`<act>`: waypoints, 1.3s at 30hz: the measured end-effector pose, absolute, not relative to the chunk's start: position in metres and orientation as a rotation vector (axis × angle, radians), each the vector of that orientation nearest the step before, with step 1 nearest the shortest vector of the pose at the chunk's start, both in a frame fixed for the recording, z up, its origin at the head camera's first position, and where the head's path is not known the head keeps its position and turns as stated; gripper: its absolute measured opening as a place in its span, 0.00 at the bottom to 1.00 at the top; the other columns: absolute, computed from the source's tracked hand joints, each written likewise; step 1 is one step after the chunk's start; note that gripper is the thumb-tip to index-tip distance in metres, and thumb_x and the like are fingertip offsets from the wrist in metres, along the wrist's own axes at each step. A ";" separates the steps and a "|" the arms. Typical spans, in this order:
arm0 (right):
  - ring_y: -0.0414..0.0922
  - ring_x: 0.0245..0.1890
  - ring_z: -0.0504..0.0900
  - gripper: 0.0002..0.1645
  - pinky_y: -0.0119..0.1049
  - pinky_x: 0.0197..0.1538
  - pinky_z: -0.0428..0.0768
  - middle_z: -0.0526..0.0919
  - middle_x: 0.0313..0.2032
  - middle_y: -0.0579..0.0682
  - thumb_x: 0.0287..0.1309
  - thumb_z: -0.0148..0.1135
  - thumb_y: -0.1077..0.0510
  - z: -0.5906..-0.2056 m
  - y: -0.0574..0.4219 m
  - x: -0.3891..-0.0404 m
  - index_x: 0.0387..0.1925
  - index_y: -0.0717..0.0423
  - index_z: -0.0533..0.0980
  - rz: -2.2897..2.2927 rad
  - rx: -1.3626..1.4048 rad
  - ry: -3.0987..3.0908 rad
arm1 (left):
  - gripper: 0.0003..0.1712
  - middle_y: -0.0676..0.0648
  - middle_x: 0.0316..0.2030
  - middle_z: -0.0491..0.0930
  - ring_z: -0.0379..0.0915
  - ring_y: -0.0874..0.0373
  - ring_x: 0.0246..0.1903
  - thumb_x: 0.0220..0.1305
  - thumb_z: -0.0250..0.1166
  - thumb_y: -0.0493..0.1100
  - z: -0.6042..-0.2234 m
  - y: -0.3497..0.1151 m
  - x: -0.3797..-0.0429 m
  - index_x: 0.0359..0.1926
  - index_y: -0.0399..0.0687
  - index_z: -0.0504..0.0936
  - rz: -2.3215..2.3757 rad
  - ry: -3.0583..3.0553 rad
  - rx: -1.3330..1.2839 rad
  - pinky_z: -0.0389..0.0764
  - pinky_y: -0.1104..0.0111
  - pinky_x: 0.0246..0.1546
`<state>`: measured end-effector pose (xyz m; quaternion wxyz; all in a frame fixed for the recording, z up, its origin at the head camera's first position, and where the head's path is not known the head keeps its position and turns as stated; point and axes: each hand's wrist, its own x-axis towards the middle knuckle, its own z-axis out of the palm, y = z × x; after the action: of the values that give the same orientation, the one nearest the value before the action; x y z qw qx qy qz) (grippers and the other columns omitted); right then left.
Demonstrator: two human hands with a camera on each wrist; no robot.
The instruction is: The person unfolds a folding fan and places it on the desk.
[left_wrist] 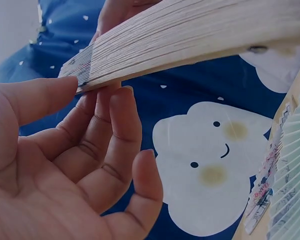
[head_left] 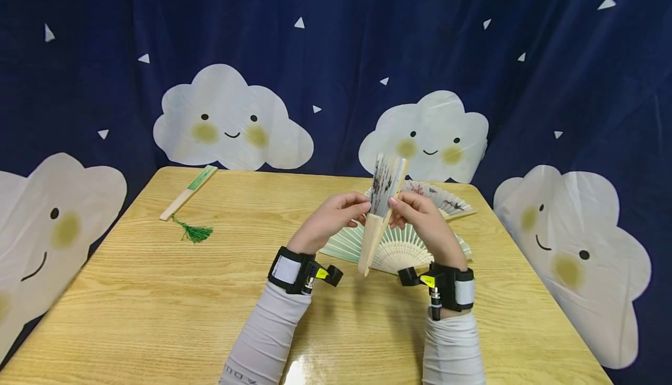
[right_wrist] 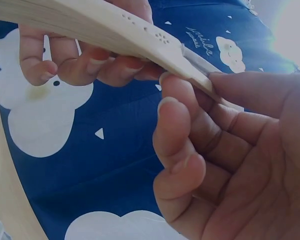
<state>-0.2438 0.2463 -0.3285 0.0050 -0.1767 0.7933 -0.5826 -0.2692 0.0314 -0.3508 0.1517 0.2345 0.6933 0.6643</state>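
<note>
Between both hands, a folding fan (head_left: 385, 189) with pale wooden ribs and a grey, dark-patterned leaf is held up above the table, nearly folded, its rib end pointing down. My left hand (head_left: 343, 214) pinches its left edge between thumb and fingers; the left wrist view shows the stacked ribs (left_wrist: 155, 47) close up. On the other edge, my right hand (head_left: 422, 219) pinches the outer guard (right_wrist: 155, 42), which has small cut-out holes. Behind and below lies a spread pale green fan (head_left: 341, 246), partly hidden. Beyond it rests a spread white fan (head_left: 448, 201) with a floral print.
At the table's far left lies a folded fan (head_left: 189, 192) with a green leaf and a green tassel (head_left: 196, 233). The wooden table (head_left: 157, 303) ends at a dark blue curtain (head_left: 336, 52) with white cloud faces.
</note>
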 end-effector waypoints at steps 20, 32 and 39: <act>0.37 0.20 0.75 0.17 0.30 0.30 0.76 0.77 0.20 0.42 0.71 0.53 0.54 -0.327 0.272 -0.246 0.25 0.56 0.72 -2.044 -0.487 2.470 | 0.14 0.49 0.39 0.80 0.78 0.48 0.44 0.72 0.57 0.46 -0.347 0.017 -0.271 0.48 0.40 0.78 1.976 2.011 0.643 0.76 0.63 0.46; 0.37 0.21 0.76 0.16 0.28 0.28 0.74 0.79 0.21 0.41 0.69 0.56 0.56 -0.325 0.282 -0.243 0.24 0.54 0.74 -2.205 -0.364 2.446 | 0.14 0.49 0.39 0.80 0.79 0.58 0.41 0.71 0.58 0.47 -0.348 0.010 -0.275 0.46 0.41 0.78 2.018 2.037 0.536 0.75 0.58 0.51; 0.36 0.22 0.79 0.13 0.27 0.27 0.75 0.80 0.21 0.41 0.66 0.59 0.57 -0.323 0.286 -0.243 0.25 0.53 0.74 -2.336 -0.237 2.410 | 0.13 0.47 0.40 0.81 0.79 0.57 0.40 0.70 0.59 0.47 -0.348 0.005 -0.276 0.46 0.42 0.79 2.041 2.125 0.482 0.76 0.60 0.50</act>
<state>-0.2427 0.2861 -0.3226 -0.1113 -0.0699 0.7118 -0.6900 -0.2765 0.0053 -0.3478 0.0779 0.1611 0.7097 0.6814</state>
